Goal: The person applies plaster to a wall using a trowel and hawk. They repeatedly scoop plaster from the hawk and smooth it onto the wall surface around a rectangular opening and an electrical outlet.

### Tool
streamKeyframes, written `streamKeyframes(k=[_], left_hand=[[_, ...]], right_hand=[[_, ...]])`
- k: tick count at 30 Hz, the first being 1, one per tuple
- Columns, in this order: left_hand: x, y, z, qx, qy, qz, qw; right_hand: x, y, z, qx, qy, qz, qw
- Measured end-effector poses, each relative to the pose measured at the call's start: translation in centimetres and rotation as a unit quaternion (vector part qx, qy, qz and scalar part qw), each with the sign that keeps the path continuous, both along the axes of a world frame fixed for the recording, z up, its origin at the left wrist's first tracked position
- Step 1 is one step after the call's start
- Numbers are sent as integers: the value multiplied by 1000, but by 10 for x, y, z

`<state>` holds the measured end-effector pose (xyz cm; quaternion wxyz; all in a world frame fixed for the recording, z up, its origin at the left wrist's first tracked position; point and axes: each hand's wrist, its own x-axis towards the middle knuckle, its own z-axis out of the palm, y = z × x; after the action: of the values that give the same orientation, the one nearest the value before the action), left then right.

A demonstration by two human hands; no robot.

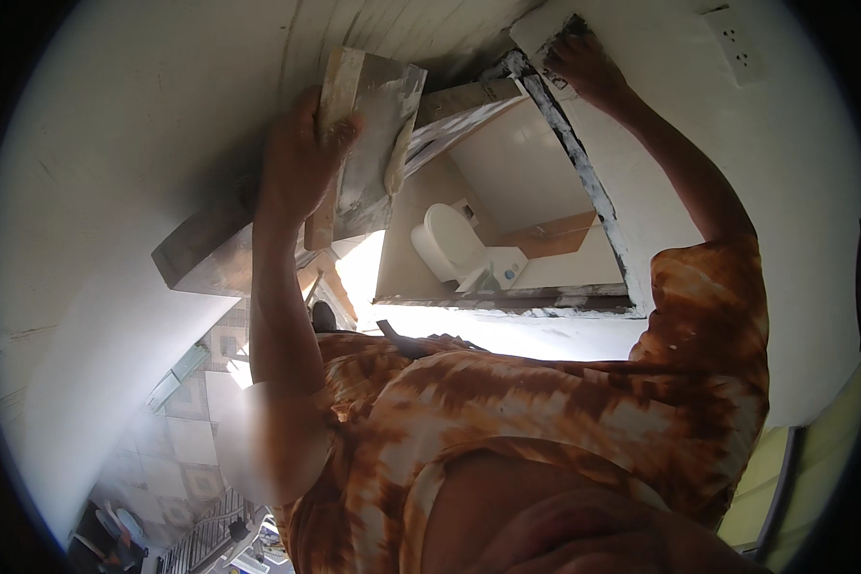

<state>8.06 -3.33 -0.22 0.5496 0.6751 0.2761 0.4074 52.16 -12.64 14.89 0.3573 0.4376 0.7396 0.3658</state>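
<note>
My left hand [318,143] is raised at the upper left and closed on the edge of a flat grey board with a pale wooden strip [378,129]. Putty-like smears cover its face. At the top right, my right hand [584,65] bends its fingers against the pale wall [679,48], beside the upper corner of an opening. Something pale and dark lies under those fingers, too hidden to name. White and dark patches of filler mark the opening's edge strip [584,163].
Through the opening a white toilet [445,239] shows in a small room. A wall outlet [734,43] sits at the upper right. A brown ledge [201,249] juts out at the left. Patterned floor tiles [187,430] and a metal rack [206,526] are at the lower left.
</note>
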Motion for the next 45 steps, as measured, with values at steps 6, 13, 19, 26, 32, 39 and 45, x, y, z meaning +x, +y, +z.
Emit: streamKeyframes(k=[6,13,19,26,32,39,45], left_hand=[[4,2,-4,-14,-16,-10,1000],[1,-1,-1,-29,-26,-11,999],[0,-2,2,-28,-17,-11,999],[1,1,3,-1,28,-12,1000],[0,2,0,40,42,16,998],[2,5,-10,44,-2,33,998],[1,4,-6,-25,4,14,1000]], right_hand=[[-10,-46,3,-16,9,-40,999],[-16,-113,-4,-15,-7,-78,997],[-20,-194,-5,-12,28,-136,990],[-71,-219,40,-93,-7,-172,981],[-40,-114,48,-249,-15,-83,965],[-22,-69,33,-344,-89,-145,923],[-25,-68,47,-344,-30,-161,925]])
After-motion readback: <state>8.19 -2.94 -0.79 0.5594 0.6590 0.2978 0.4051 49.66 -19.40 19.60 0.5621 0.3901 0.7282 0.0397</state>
